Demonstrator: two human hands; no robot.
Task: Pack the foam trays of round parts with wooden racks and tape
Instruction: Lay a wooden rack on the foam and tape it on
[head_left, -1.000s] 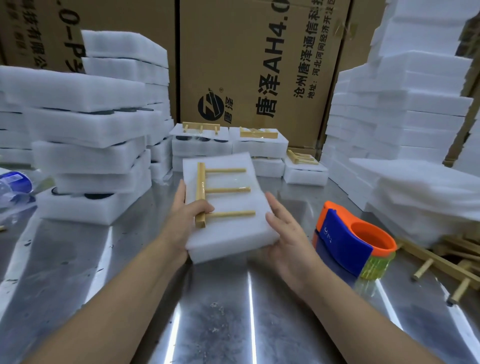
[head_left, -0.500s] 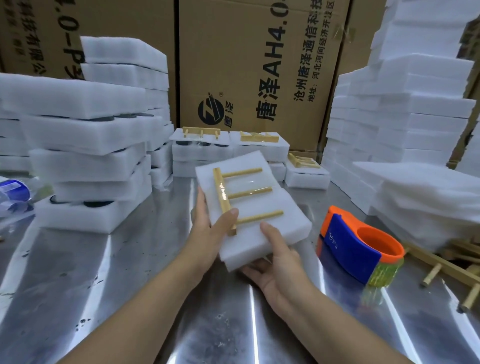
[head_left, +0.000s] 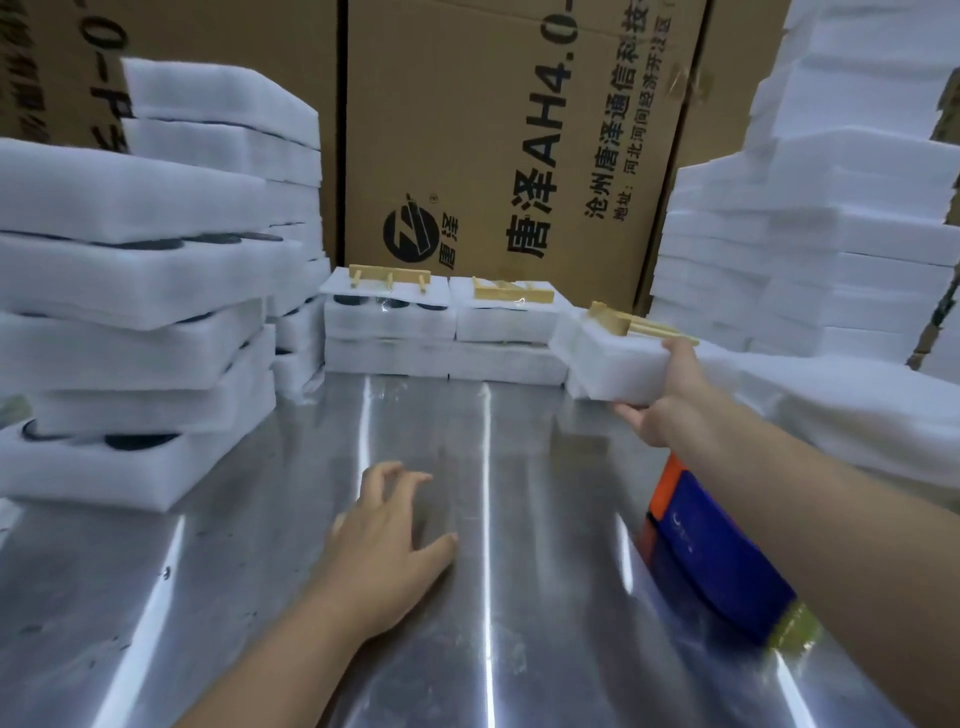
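The right hand (head_left: 670, 400) grips a thick white foam tray (head_left: 608, 364) by its near end, fingers curled round the edge, with a pale wooden rack (head_left: 623, 322) lying flat on top just beyond the hand. To its left, the left hand (head_left: 389, 540) holds nothing, fingers loosely spread low over the steel table (head_left: 519, 467).

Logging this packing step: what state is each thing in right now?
Right hand: grips the foam pack at its near end.
Foam pack: held up at the back right, wooden rack on top.
Left hand: empty, fingers spread, low over the table.
Tape dispenser: on the table, untouched, partly behind the right arm.
Back-row packs: set down, racks on top.
Left stacks: piled, dark round parts showing.
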